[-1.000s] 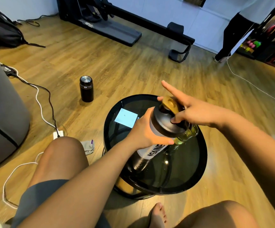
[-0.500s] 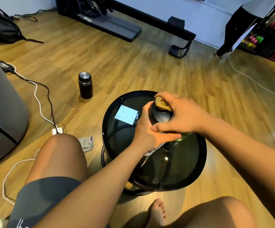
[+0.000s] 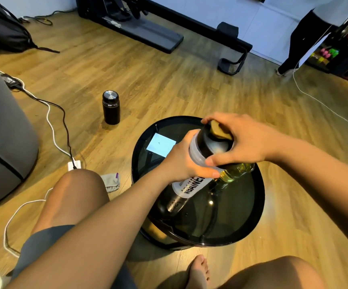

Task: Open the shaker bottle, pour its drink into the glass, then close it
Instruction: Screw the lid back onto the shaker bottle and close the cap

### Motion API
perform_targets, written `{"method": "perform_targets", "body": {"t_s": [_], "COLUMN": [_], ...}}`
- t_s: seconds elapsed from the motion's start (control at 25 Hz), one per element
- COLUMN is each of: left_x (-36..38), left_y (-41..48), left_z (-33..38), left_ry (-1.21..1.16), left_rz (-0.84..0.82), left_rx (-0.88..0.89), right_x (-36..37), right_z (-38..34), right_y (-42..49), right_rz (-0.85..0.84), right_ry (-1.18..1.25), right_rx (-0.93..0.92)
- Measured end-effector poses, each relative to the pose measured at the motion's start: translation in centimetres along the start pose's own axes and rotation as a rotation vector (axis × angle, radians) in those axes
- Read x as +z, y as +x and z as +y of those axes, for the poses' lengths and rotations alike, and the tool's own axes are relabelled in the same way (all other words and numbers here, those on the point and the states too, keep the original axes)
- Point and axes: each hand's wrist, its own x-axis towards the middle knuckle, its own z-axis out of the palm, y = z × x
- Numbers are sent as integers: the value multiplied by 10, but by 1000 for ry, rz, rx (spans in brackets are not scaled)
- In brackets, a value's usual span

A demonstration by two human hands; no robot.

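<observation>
The black shaker bottle (image 3: 186, 188) with a white label is held tilted above the round table. My left hand (image 3: 181, 161) grips its body just under the lid. My right hand (image 3: 239, 138) is clamped over the black lid (image 3: 212, 146), covering most of its gold flip cap (image 3: 219, 131). The glass (image 3: 236, 171) with yellow-green drink stands on the table right behind the bottle, partly hidden under my right hand.
The round black glass table (image 3: 242, 207) carries a pale blue paper (image 3: 161, 144). A black flask (image 3: 111, 107) stands on the wooden floor to the left. Cables (image 3: 52, 122), a grey cloth (image 3: 111, 181), my knees and a bare foot surround the table. A person stands far right.
My right hand went from pointing with fingers spread to clamping down on the lid. The bottle stays tilted in my left hand over the table.
</observation>
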Motion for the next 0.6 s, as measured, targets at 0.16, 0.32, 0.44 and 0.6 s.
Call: {"method": "perform_targets", "body": {"t_s": [0.16, 0.32, 0.44, 0.6], "left_x": [-6, -1, 1, 28], "left_y": [8, 4, 3, -13], "left_z": [3, 1, -3, -3], "left_ry": [31, 30, 0, -17], "left_rz": [-64, -28, -14, 250], "left_rx": [38, -20, -36, -37], "right_x": [28, 32, 32, 45], "right_z": [0, 1, -1, -14], "right_y": [12, 15, 15, 21], "right_rz": [65, 166, 186, 286], "right_ry": [-98, -100, -109, -98], "right_rx": [-53, -127, -119, 88]}}
